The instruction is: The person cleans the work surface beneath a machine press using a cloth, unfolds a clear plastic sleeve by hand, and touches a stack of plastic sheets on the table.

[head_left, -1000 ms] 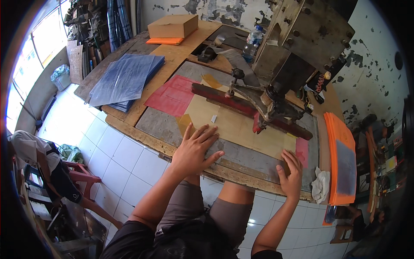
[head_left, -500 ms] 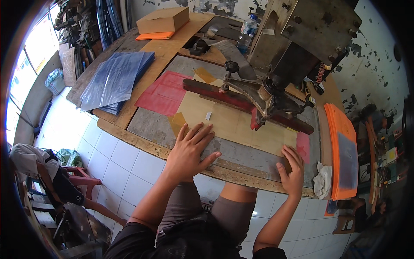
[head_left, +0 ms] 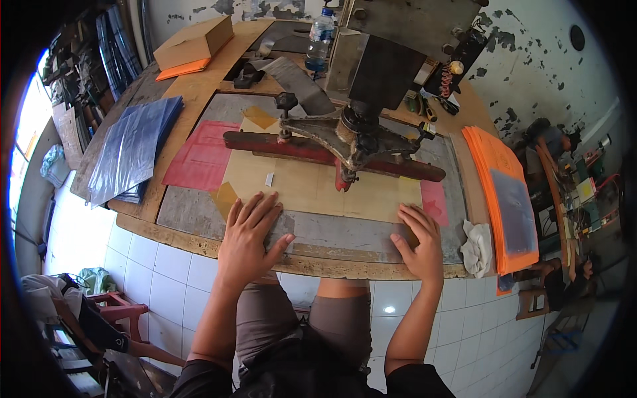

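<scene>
My left hand (head_left: 249, 240) lies open, its fingertips along the near edge of a cream sheet (head_left: 305, 188), close to the brown tape at its left corner. At the sheet's near right corner rests my right hand (head_left: 423, 244), also open, thumb held apart from the fingers. The sheet lies on a grey metal press bed (head_left: 318, 229), with pink sheets (head_left: 202, 156) showing past both ends. A small white strip (head_left: 269, 179) sits on the sheet. Over it stands a press head with a long red bar (head_left: 285, 147); whether the bar touches the sheet, I cannot tell.
Clear plastic sleeves (head_left: 133, 146) are stacked at left. Behind them a cardboard box (head_left: 194, 43) sits on orange sheets. A stack of orange folders (head_left: 501, 199) and a crumpled white cloth (head_left: 476, 247) lie at right. Behind stands a water bottle (head_left: 320, 40). Other people sit at both sides.
The whole view has shifted, so the bench appears further left and higher. My hands stay at the sheet's near edge, with little change in pose. The press looks the same.
</scene>
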